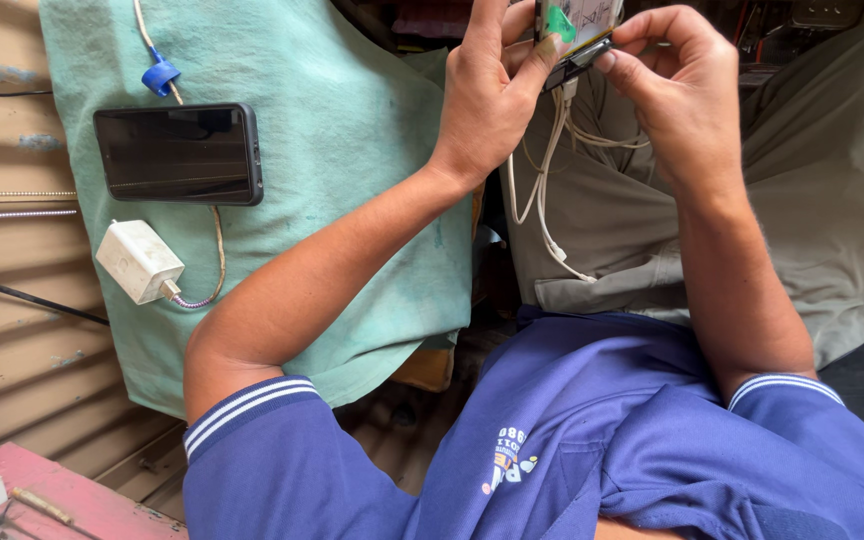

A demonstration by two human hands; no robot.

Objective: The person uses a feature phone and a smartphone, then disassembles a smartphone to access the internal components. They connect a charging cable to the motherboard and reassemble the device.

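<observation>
We see phone [577, 30] at top edge, long axis running up out of frame. Left hand [492, 95] and right hand [677, 85] flank it, both grips pinched on lower end; cable [550, 170] hangs below.

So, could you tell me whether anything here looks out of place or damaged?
The braided cable on the white charger looks frayed at the plug. Otherwise nothing stands out: both hands, left and right, hold a small device with white cables dangling.

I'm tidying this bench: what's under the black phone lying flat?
The black phone lies on a green cloth, over a beige cable running to the white charger. The cable's stretch beneath is hidden.
</observation>
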